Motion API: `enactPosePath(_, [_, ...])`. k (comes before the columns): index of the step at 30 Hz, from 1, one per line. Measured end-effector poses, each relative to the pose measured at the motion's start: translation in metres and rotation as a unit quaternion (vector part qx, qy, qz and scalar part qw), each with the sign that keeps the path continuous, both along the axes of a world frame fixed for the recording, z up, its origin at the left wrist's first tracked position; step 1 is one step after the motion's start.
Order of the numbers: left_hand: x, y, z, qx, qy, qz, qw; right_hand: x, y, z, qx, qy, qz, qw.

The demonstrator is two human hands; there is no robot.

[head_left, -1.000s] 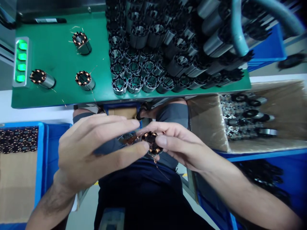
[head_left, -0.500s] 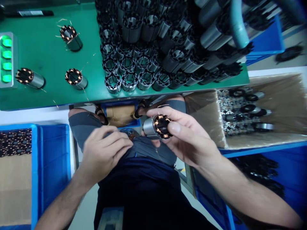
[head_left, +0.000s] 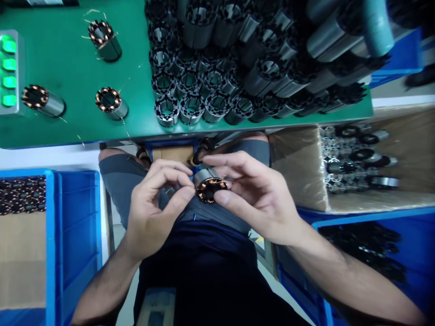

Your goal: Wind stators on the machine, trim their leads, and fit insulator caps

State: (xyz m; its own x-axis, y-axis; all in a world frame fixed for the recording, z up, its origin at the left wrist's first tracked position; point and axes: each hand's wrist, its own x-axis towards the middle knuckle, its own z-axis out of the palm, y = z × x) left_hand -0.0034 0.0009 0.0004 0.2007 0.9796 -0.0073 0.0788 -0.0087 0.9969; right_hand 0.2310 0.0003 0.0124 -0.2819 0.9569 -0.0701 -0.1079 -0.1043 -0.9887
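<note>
My right hand (head_left: 263,199) pinched the copper-wound core (head_left: 205,179); my half-curled left hand (head_left: 152,206) (hold unclear) hovered at its nine o'clock.

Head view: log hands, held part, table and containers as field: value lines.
Right hand: holding a metal cylinder, thumb at its rim
Left hand: fingertips beside the cylinder, contact unclear
Cylinder: tilted, copper-wound end facing the camera
Table: green; three copper-wound cylinders left, stacked cylinders right
Right box: brown, holding metal parts
Left bin: blue, holding copper-wound parts
</note>
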Motion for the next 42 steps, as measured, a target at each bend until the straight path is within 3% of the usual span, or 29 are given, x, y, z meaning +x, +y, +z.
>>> enactPosePath(3, [-0.002, -0.005, -0.028, -0.131, -0.088, -0.011, 0.987, 0.009, -0.003, 0.001, -0.026, 0.048, 0.031, 0.998])
enactPosePath(5, [-0.008, -0.003, -0.037, -0.150, -0.096, 0.024, 0.984, 0.014, -0.005, 0.002, -0.046, 0.064, 0.037, 0.996])
enactPosePath(7, [-0.013, 0.002, -0.032, -0.100, -0.071, 0.026, 0.992, 0.016, -0.005, 0.001, -0.053, 0.061, 0.044, 0.996])
enactPosePath(10, [-0.015, 0.012, -0.006, -0.023, -0.028, -0.035, 0.999, 0.011, -0.004, -0.002, -0.050, 0.052, 0.070, 0.995])
enactPosePath(13, [-0.012, 0.018, 0.012, -0.009, -0.013, -0.056, 0.998, 0.005, -0.003, -0.005, -0.058, 0.057, 0.090, 0.993])
enactPosePath(15, [-0.010, 0.017, 0.007, -0.030, -0.028, -0.061, 0.997, 0.004, -0.003, -0.005, -0.074, 0.084, 0.095, 0.989])
enactPosePath(18, [-0.013, 0.012, -0.017, -0.088, -0.048, -0.066, 0.993, 0.007, -0.003, -0.003, -0.117, 0.147, 0.092, 0.978])
enactPosePath(21, [-0.022, 0.007, -0.031, -0.095, -0.044, -0.024, 0.994, 0.012, -0.002, -0.002, -0.139, 0.159, 0.083, 0.974])
enactPosePath(23, [-0.028, 0.006, -0.025, -0.024, -0.055, -0.004, 0.998, 0.012, 0.000, -0.002, -0.148, 0.144, 0.083, 0.975])
enactPosePath(26, [-0.031, 0.005, -0.001, 0.085, -0.030, -0.043, 0.995, 0.006, 0.002, 0.001, -0.180, 0.130, 0.089, 0.971])
enactPosePath(30, [-0.025, -0.002, 0.022, 0.089, 0.047, -0.087, 0.991, -0.001, 0.002, 0.002, -0.188, 0.120, 0.110, 0.969])
enactPosePath(37, [-0.016, -0.009, 0.018, 0.087, 0.122, -0.089, 0.985, 0.005, 0.001, -0.008, -0.132, 0.087, 0.137, 0.978])
enactPosePath(42, [-0.013, -0.011, 0.014, 0.150, 0.169, -0.076, 0.971, 0.004, 0.005, -0.005, -0.043, 0.006, 0.105, 0.994])
